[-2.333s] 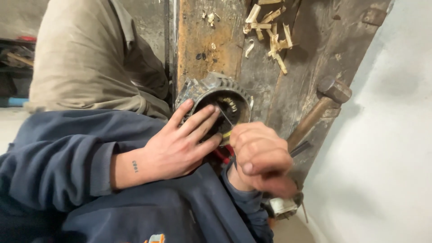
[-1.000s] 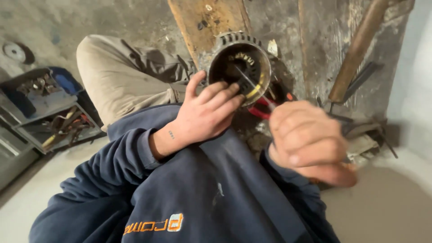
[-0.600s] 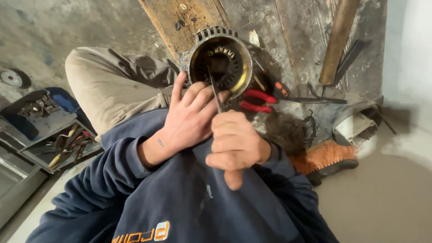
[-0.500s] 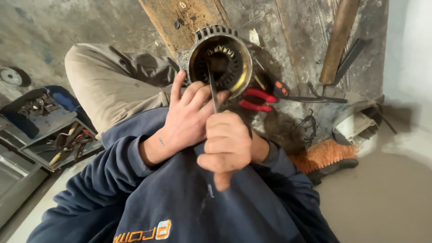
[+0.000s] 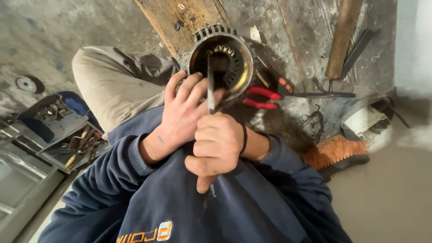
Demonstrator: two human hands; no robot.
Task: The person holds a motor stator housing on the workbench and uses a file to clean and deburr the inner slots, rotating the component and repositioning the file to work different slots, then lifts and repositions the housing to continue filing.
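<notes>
Head view: the left hand (image 5: 182,119) grips the rim of a round metal motor housing (image 5: 220,60) resting on a wooden plank (image 5: 177,20). The right hand (image 5: 216,146) is fisted around a thin metal tool (image 5: 210,85) poking inside it. Red-handled pliers (image 5: 261,98) lie just beside.

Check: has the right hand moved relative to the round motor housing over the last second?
Yes. The right hand went from right of the round motor housing to directly below it.
</notes>
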